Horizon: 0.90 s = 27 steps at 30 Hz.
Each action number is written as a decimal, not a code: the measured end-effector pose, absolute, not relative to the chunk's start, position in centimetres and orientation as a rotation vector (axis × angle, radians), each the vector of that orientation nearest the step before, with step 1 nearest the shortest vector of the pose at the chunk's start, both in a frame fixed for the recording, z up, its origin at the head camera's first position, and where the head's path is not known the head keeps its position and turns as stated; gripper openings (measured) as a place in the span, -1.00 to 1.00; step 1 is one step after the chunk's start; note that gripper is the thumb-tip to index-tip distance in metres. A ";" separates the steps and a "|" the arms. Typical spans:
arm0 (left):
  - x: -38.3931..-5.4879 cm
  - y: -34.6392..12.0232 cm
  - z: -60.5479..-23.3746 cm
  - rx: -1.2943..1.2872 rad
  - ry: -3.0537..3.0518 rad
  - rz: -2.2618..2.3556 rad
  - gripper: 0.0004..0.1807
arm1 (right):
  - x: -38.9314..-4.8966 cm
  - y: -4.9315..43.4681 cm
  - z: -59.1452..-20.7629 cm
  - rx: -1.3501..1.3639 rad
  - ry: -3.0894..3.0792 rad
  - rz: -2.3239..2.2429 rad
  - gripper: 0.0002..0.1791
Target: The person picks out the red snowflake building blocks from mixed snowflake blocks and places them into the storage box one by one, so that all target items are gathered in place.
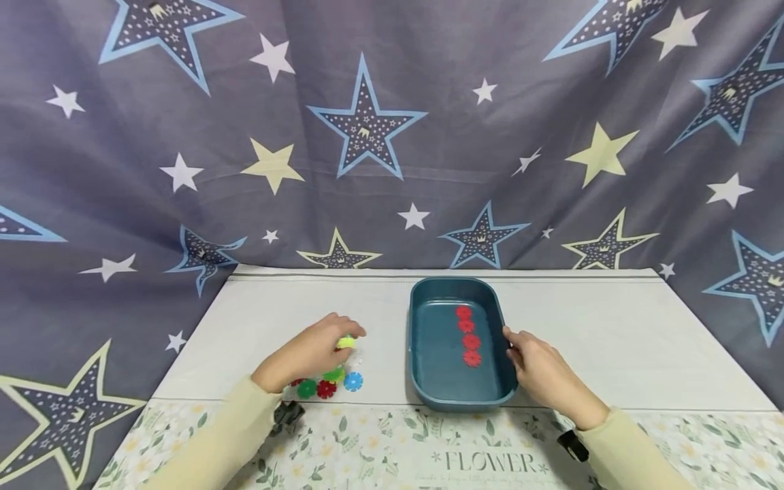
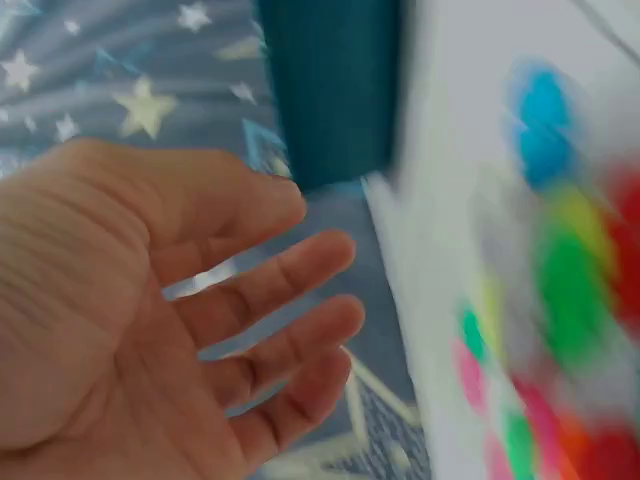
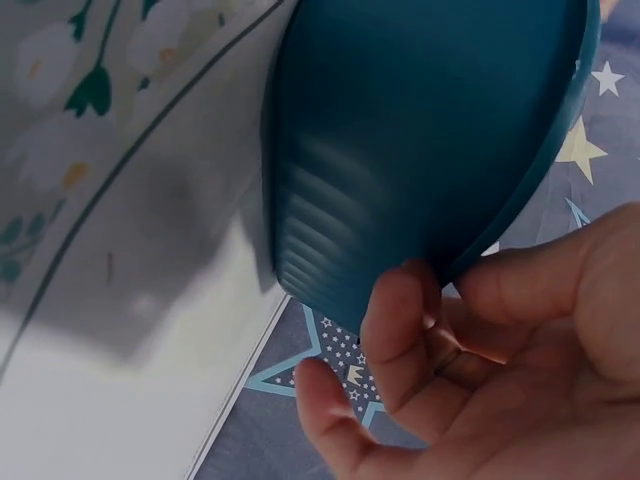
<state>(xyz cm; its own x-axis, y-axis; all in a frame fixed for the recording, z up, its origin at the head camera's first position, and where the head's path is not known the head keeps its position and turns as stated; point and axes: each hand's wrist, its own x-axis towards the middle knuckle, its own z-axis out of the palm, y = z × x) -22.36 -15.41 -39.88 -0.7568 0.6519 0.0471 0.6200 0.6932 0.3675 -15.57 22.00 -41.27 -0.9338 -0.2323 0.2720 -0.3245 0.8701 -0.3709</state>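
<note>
My left hand hovers over a small pile of colourful notched discs. In the left wrist view its fingers are loosely bent, with nothing visible between them. A yellow disc shows between thumb and fingers in the head view, apparently lying in the pile. Near it are a blue disc, a dark green disc and a red disc. My right hand pinches the right rim of a deep teal plastic basin. Inside, several red discs form a row along its right half.
The white table carries a floral cloth strip along its front edge. A grey curtain with stars hangs behind and at the sides. More coloured discs appear blurred beside the left hand in its wrist view.
</note>
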 end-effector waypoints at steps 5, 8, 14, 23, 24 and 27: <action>-22.0 -20.1 -41.4 0.815 2.934 0.531 -0.64 | -15.4 22.1 -41.1 0.427 -2.822 0.605 -0.59; -21.3 -22.4 -42.1 0.680 2.959 0.491 -0.65 | -15.4 22.1 -41.2 0.416 -2.837 0.609 -0.58; -20.4 -24.7 -43.1 0.629 2.960 0.439 -0.68 | -15.5 22.0 -41.2 0.420 -2.843 0.614 -0.58; -20.3 -24.8 -42.8 0.419 2.987 0.340 -0.77 | -15.4 22.0 -41.1 0.423 -2.831 0.620 -0.58; -20.3 -24.9 -42.8 0.390 2.980 0.320 -0.76 | -15.4 22.0 -41.1 0.423 -2.832 0.621 -0.58; -20.4 -25.1 -42.9 0.350 2.958 0.302 -0.75 | -15.4 21.9 -41.1 0.426 -2.830 0.620 -0.58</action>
<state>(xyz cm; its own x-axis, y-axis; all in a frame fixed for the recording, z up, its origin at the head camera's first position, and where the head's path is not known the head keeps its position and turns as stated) -20.43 -25.12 -42.86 -0.9618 0.2449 -0.1221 0.2152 0.9525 0.2156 -15.43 21.87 -41.09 -0.9355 -0.2335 0.2653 -0.3230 0.8694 -0.3738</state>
